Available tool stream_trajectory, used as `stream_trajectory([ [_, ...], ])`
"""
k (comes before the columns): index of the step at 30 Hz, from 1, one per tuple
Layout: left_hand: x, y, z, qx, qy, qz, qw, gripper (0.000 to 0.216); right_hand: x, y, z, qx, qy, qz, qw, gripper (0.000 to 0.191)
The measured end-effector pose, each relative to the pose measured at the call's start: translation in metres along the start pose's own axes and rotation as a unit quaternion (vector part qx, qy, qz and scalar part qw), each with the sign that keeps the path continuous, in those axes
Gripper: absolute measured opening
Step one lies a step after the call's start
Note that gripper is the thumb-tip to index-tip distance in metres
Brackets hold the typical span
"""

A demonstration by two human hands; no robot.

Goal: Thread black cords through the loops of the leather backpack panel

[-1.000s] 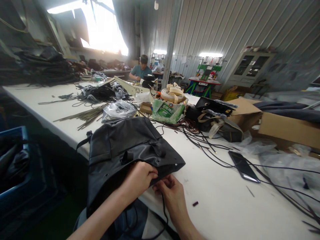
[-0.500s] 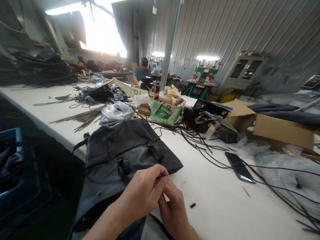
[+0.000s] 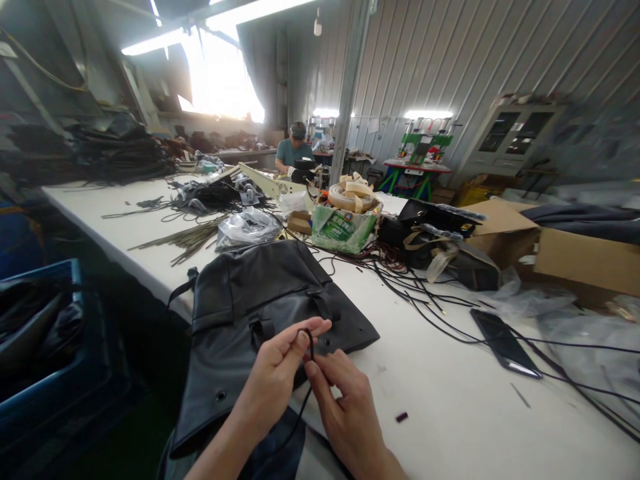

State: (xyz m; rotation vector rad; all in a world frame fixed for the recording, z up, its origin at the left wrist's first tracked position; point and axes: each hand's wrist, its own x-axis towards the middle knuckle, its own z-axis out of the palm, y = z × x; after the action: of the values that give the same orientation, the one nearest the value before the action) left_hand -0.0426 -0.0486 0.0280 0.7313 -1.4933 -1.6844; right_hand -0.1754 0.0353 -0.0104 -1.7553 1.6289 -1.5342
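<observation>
One black cord [image 3: 312,347] — my left hand [image 3: 283,360] and right hand [image 3: 350,393] both pinch it, bag [image 3: 265,287] just beyond them — phone [image 3: 503,341] well off rightward.

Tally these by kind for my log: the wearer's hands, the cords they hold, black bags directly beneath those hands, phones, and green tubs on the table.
Hands: 2 (left hand, right hand)
Held cord: 1
Black bag: 1
Phone: 1
Green tub: 1
Total: 6
</observation>
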Motion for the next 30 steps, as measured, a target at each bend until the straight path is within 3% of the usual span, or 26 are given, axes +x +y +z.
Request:
stream_trajectory([
  [6, -0.001, -0.001, 0.006, -0.048, -0.005, 0.005, 0.999, 0.041, 0.003, -0.005, 0.004, 0.006, 0.003, 0.01, 1.0, 0.029],
  [13, -0.003, 0.006, 0.008, -0.022, 0.006, 0.029, 0.999, 0.038, 0.009, -0.012, 0.01, 0.032, 0.018, -0.005, 0.999, 0.022],
  [23, 0.004, 0.008, 0.015, -0.034, 0.041, 0.041, 0.998, 0.035, 0.013, -0.01, 0.023, -0.127, 0.072, -0.148, 0.978, 0.031],
  [30, -0.003, -0.002, 0.003, -0.058, 0.019, 0.016, 0.998, 0.043, 0.02, -0.014, 0.019, -0.059, 0.044, -0.094, 0.993, 0.024],
])
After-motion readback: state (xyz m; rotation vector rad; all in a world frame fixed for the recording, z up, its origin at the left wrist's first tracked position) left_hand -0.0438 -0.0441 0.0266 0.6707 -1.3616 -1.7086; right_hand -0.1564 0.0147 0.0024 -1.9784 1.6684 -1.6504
